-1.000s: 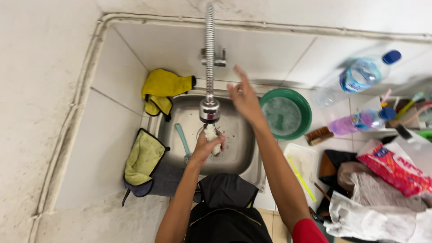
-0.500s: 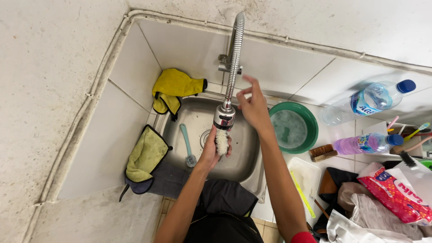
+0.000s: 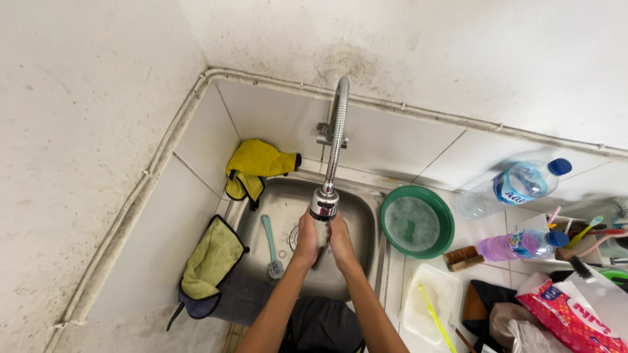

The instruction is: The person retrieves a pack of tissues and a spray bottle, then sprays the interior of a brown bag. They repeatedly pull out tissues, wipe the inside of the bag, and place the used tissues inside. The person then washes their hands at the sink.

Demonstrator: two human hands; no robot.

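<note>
Left to right, placed off the hands:

Far left of the hands: green cloth (image 3: 210, 260) with dark trim draped over the sink (image 3: 356, 196) edge. Up-left of them: yellow cloth (image 3: 252, 167) bunched on the back corner of the rim. Just left, lying in the basin: pale teal brush (image 3: 272, 247), head toward the drain, touching neither hand.

Centre: both hands together under the tap (image 3: 325, 202) head, over the drain. Left hand (image 3: 305, 238) and right hand (image 3: 341, 243) are curled in toward each other, palms facing, fingers partly closed. Between them is a small pale thing (image 3: 320, 234), mostly hidden. Can't tell what it is, or how firm the grip is. Looks whitish and wet, with a dark bit below it near the palms. Water seems to run from the tap head straight onto it, though the stream is hard to make out.

Progress, as a judgement: rinsing is mid-step. The thing is right under the spout, not set down, and the tap isn't shut off. The brush lies unused. Can't tell from here whether the thing is clean.

Right of the hands: green bowl (image 3: 417, 222) on the counter beside the sink, looks empty. Further right: small wooden brush (image 3: 463, 257), white tray (image 3: 432, 304) with a yellow stick across it, purple bottle (image 3: 517, 246) lying down, clear bottle (image 3: 523, 184) with blue cap behind it. Far right: clutter, a red packet (image 3: 568, 319), some cloths.
</note>
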